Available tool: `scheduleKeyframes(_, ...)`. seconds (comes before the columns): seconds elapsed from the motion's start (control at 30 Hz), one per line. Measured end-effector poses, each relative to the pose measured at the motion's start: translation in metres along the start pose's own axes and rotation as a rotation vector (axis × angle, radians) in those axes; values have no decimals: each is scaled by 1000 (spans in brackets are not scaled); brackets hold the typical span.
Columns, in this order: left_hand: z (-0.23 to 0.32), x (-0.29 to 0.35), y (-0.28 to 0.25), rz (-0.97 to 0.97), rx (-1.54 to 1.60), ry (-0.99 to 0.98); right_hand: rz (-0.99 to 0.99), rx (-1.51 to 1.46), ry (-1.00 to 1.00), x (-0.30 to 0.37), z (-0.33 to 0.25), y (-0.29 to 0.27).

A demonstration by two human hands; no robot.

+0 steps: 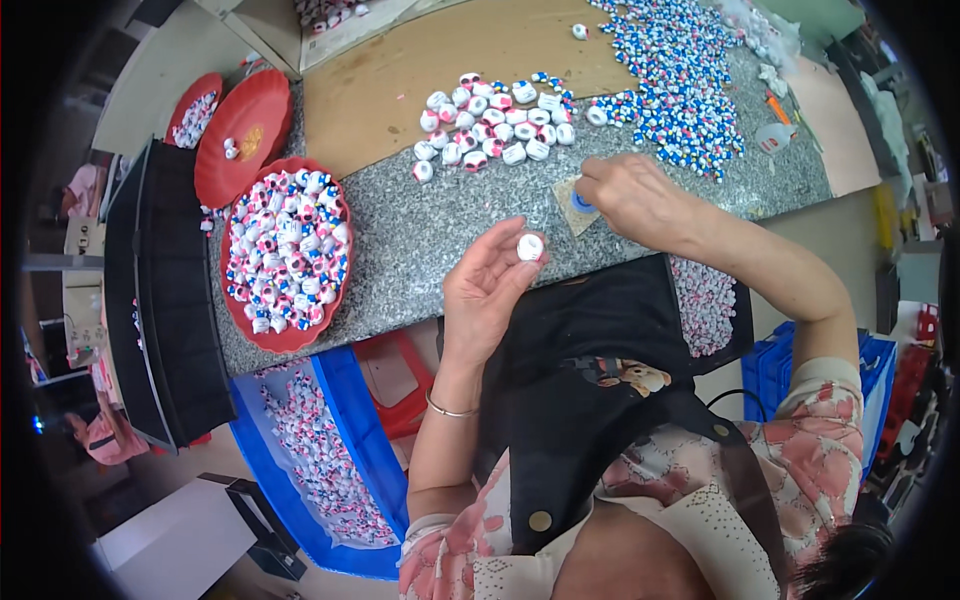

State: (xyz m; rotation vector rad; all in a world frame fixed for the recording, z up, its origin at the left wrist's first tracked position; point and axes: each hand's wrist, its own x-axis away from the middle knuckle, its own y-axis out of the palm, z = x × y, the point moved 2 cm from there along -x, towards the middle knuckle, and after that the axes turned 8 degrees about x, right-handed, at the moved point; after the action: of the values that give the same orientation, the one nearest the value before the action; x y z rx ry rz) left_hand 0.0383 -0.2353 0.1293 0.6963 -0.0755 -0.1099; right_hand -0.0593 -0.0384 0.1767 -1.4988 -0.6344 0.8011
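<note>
My left hand (485, 285) is raised over the near edge of the speckled stone table. Its thumb and fingers pinch a small white molded figure piece (530, 247) with pink on it. To its right, my right hand (640, 203) reaches down with its fingertips pressed together. They are at a small round blue-rimmed thing (582, 203) on a square beige pad (572, 217); whatever they pinch is hidden. Beyond both hands lies a loose group of white and pink figure pieces (492, 130). A large spread of small blue and white pieces (680, 95) covers the far right.
At left, a scalloped red tray (272, 340) is heaped with finished-looking white, pink and blue pieces. Another red tray (215, 185) holds a couple. Below the table's left end stands a blue crate (385, 470) of pieces. An orange-handled tool (777, 107) lies far right.
</note>
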Motion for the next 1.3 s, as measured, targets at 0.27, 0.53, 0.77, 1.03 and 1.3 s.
scheduleKeyframes(0.27,-17,-16,2,133,-426,166,2,-35,-39,1,3,2)
scheduleKeyframes(0.53,-26,-29,12,78,-834,485,-74,-1058,575,22,4,0)
scheduleKeyframes(0.77,-31,-28,21,-100,-593,289,-123,-1373,567,37,-3,6)
scheduleKeyframes(1.03,-12,-23,29,-283,-355,-130,248,-728,64,45,-25,-13)
scheduleKeyframes(1.3,-2,-12,20,-178,-486,-161,151,-805,168,52,-6,2)
